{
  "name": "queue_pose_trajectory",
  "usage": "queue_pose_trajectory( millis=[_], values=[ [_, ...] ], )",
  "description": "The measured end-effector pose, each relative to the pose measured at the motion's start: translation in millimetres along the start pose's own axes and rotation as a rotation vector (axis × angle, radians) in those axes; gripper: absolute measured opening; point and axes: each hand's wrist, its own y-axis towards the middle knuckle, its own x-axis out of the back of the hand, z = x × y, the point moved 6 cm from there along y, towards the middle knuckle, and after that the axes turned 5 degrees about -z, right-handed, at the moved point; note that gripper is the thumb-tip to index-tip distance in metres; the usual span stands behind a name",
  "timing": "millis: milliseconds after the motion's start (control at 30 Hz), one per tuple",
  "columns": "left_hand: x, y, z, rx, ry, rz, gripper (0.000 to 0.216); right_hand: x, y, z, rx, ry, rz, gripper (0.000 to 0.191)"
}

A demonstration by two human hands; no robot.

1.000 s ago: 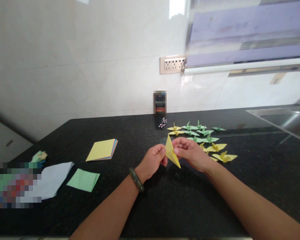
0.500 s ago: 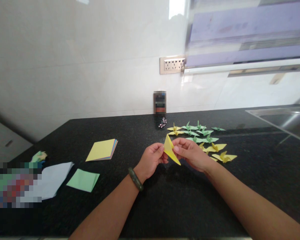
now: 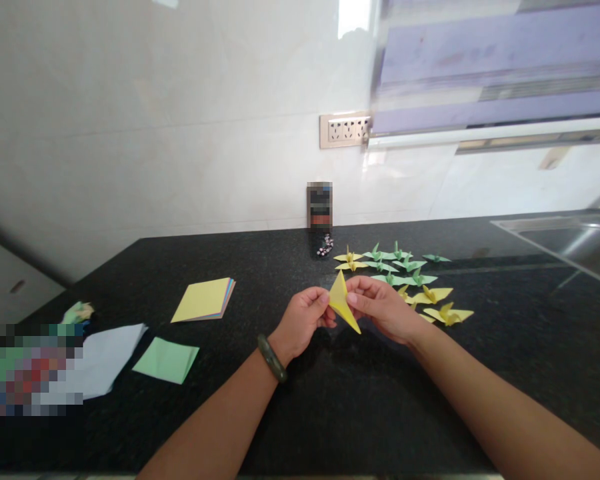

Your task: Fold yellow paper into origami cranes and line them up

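A folded piece of yellow origami paper [image 3: 341, 300] is held up above the dark counter, one pointed end upward and the other slanting down to the right. My left hand [image 3: 305, 317] pinches its left side between thumb and fingers. On the opposite side, my right hand [image 3: 380, 303] grips it, thumb against the fold. Behind and beside my right hand stand several finished paper cranes, green ones [image 3: 410, 263] further back and yellow ones [image 3: 449, 313] closer, one partly hidden by the hand.
To the left lie a stack of coloured paper [image 3: 203, 300], a folded green sheet [image 3: 167, 360] and white paper [image 3: 110, 360]. A blurred-out upright object [image 3: 320, 207] leans on the wall, with a beaded string [image 3: 325, 245] before it. A sink [image 3: 575, 243] is at the right.
The yellow paper has turned slightly between my fingers, its upper tip shifting a little to the right. Both hands stay almost in place.
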Motion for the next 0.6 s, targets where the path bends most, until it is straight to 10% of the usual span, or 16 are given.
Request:
queue_pose_trajectory(
  millis=[600],
  values=[
    [1.4,1.2,-0.5,0.007,0.041,-0.027,0.031,5.2,2.3,-0.1,0.019,-0.078,-0.052,0.02]
  ],
)
